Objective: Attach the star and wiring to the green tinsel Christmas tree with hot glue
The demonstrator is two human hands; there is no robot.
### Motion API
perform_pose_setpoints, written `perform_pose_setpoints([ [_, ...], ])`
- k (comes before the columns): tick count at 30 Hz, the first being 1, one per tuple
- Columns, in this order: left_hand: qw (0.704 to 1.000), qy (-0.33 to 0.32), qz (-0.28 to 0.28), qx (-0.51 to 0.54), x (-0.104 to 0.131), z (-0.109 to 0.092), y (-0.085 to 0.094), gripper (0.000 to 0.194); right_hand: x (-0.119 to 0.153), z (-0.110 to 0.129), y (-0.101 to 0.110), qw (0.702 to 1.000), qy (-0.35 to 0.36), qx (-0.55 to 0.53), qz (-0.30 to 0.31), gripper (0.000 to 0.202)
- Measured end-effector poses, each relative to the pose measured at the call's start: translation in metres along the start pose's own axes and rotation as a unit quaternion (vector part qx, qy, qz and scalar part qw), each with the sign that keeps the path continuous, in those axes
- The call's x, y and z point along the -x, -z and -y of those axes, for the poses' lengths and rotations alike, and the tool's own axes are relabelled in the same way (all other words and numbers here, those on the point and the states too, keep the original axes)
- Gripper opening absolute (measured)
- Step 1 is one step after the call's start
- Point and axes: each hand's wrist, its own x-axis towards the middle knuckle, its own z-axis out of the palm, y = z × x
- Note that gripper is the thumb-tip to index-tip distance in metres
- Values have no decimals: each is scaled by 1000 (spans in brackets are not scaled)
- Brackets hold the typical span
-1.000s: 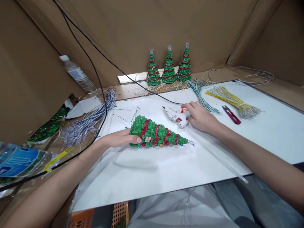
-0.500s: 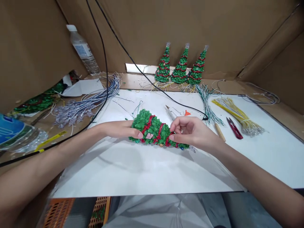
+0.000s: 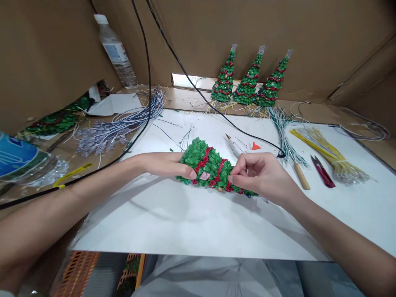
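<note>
A small green Christmas tree figure (image 3: 213, 173) with red garlands lies on its side, its wide base to the left and its tip to the right. My left hand (image 3: 173, 166) is wrapped round the base end, thumb on the near side. Over the narrower part, my right hand (image 3: 258, 175) has its thumb and index finger pinched together against the tree; whatever is between the fingertips is too small or hidden to make out. A pink patch and a few tiny balls decorate the near side. Thin dark green wires (image 3: 185, 136) rise behind the base.
Three finished-looking trees (image 3: 249, 82) stand at the back. To the right lie a white pen-like tool (image 3: 233, 145), a wooden handle (image 3: 301, 176), red snips (image 3: 322, 171) and yellow wires (image 3: 328, 150). On the left are bottles (image 3: 119, 57) and star-ended wires (image 3: 105, 138). A black cable (image 3: 198, 88) crosses over.
The view has shifted, so everything sits a little further right. My right fingertips have drawn closer together against the tree; my left hand keeps its grip on the base.
</note>
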Motion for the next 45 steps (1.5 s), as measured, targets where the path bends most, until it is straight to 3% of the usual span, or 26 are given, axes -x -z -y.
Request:
perform_pose_setpoints([
  [45,1000,6,-5,-9,1,-5,-2,37,2,-2,-5,1000,1,3,-23,10],
])
